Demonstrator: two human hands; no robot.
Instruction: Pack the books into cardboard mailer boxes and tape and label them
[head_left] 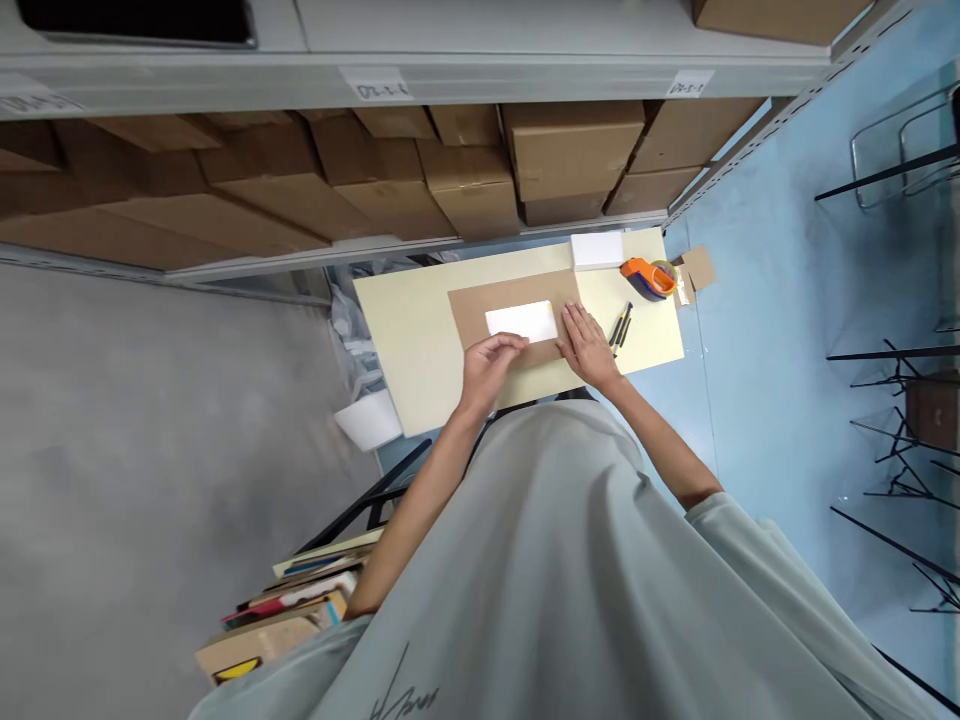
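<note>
A flat sheet of brown cardboard (469,308) lies on a pale yellow tabletop (409,350). On the cardboard rests a small white rectangular card (523,320) with an orange-yellow mark at its upper right corner. My left hand (491,368) is closed in a pinch at the card's lower edge; the fingertips cover that edge. My right hand (586,345) lies open and flat, its fingers stretched over the right part of the cardboard, just beside the card.
Right on the table are an orange and blue tape dispenser (646,278), a white box (597,250) and several pens or cutters (621,328). Shelves of cardboard boxes (574,150) stand beyond. A white bin (370,420) is left; boards (300,600) lean below it.
</note>
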